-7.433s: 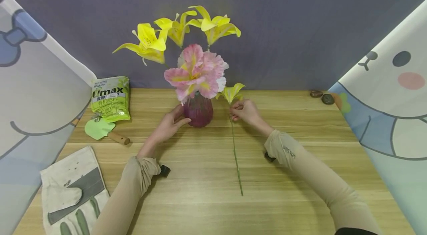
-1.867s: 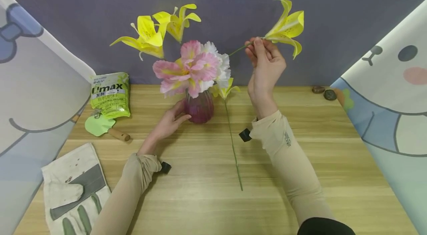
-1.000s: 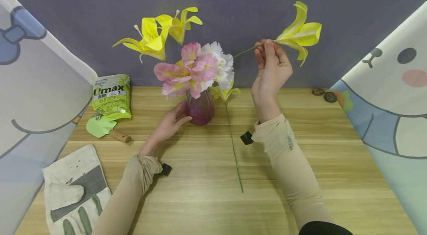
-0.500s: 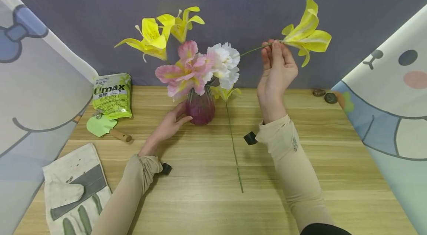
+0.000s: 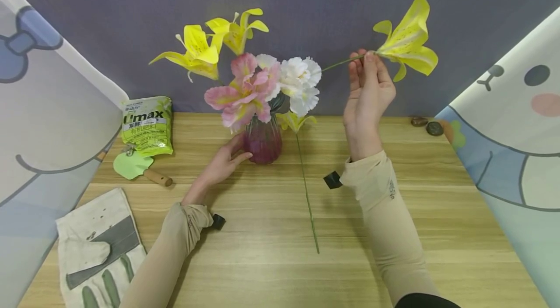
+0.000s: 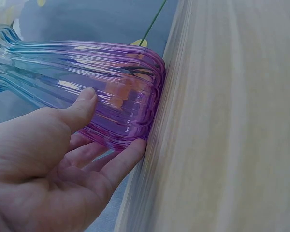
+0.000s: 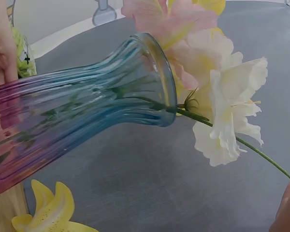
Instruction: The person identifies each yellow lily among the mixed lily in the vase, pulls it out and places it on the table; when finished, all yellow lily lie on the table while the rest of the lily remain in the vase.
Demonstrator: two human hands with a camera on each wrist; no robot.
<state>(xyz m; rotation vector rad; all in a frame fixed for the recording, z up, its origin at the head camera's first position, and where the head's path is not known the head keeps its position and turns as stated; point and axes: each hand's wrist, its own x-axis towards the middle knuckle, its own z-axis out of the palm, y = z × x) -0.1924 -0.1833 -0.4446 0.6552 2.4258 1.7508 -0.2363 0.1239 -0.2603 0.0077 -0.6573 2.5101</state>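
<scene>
Gripping the vase (image 5: 262, 145) low on its left side with the left hand (image 5: 220, 162), with thumb on the near face and fingers curled round the base of the upright glass. Pinching between thumb and fingertips of the right hand (image 5: 367, 96) the stem of a raised yellow lily (image 5: 407, 43), just below its bloom, above and well right of the vase. Slanting from that pinch down into the vase mouth, as shown by the right wrist view; in the head view, hidden at the mouth by a white flower (image 5: 302, 84) in the way above the vase's right side. Also crowding the mouth, a pink flower (image 5: 245, 89) just above the vase and slightly left; higher and further left of it, two more yellow lilies (image 5: 199, 50).

Lying just right of the vase, a loose lily (image 5: 295, 122), with its thin stem stretched toward the viewer across the table (image 5: 245, 259), between vase and right sleeve (image 5: 389, 215). Well left of the vase, a green fertilizer bag (image 5: 147, 126); left and nearer the viewer, a green trowel (image 5: 131, 166), then a work glove (image 5: 96, 245), nearer yet. Far right of the vase, two dark stones (image 5: 434, 128). Behind the vase, a plain grey-purple backdrop (image 5: 332, 7).
</scene>
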